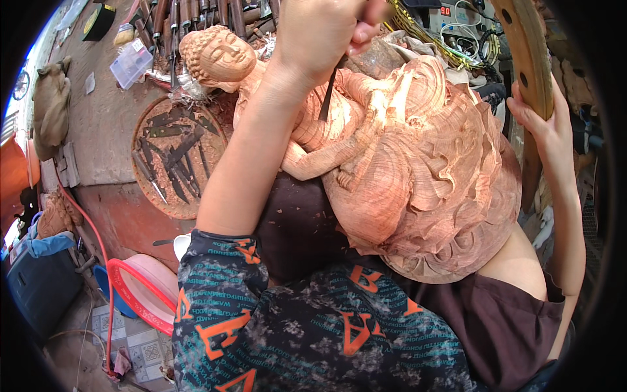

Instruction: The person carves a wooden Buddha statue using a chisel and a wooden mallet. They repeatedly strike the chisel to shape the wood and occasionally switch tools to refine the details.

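My left hand [326, 32] is raised over the carving, its fist closed round a carving chisel [328, 97]. The handle is hidden inside the fist; the dark, narrow blade points down to the figure's chest area. The carved wooden figure [385, 196] lies tilted across my lap, its head [219, 55] with curled hair toward the upper left and its broad, swirling base toward me. At the right, my right hand [545, 121] grips a long, flat wooden club [528, 49] with dark round marks, held upright beside the carving.
A round tray [145, 176] of dark blades and wood chips lies left of the figure. Several wooden-handled chisels [189, 13] crowd the back. Coiled cables [464, 55] lie near a box with a lit display. A red hose [85, 212] and a pink basin [153, 284] are at left.
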A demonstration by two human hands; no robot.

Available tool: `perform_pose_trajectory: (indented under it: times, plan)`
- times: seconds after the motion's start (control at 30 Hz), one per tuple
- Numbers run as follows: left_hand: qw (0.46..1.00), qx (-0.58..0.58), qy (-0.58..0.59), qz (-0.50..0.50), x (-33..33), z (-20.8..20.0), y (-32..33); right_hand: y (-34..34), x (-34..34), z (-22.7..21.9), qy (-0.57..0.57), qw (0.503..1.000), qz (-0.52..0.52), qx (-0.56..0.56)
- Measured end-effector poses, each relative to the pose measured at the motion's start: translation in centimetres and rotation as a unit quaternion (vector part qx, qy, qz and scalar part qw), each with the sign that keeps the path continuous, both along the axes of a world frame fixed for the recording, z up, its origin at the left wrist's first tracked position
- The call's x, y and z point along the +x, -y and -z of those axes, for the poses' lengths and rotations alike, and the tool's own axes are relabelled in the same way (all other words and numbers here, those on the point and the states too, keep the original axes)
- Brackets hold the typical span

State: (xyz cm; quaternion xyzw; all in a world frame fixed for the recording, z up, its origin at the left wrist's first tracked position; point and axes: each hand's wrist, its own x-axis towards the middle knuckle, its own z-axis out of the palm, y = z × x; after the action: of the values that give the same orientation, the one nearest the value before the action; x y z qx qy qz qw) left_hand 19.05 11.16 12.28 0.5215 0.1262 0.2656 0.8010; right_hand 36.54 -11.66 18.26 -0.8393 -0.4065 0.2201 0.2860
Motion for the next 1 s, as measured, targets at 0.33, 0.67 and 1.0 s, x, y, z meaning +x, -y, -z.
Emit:
perform_pose_trajectory:
  times: [0.33, 0.67, 1.0]
  plan:
    - [0.997, -0.006, 0.004, 0.073, 1.1, 0.7, 0.9, -1.0, 1.8, 0.7, 0.024, 0.998, -0.048, 0.043]
    - [0.995, 0.034, -0.024, 0.086, 0.9, 0.1, 1.3, -0.4, 0.9, 0.7, 0.048, 0.996, -0.057, 0.056]
    - [0.993, 0.016, -0.022, 0.112, 1.0, 0.3, 1.2, -0.4, 0.5, 0.2, 0.017, 0.996, 0.090, -0.013]
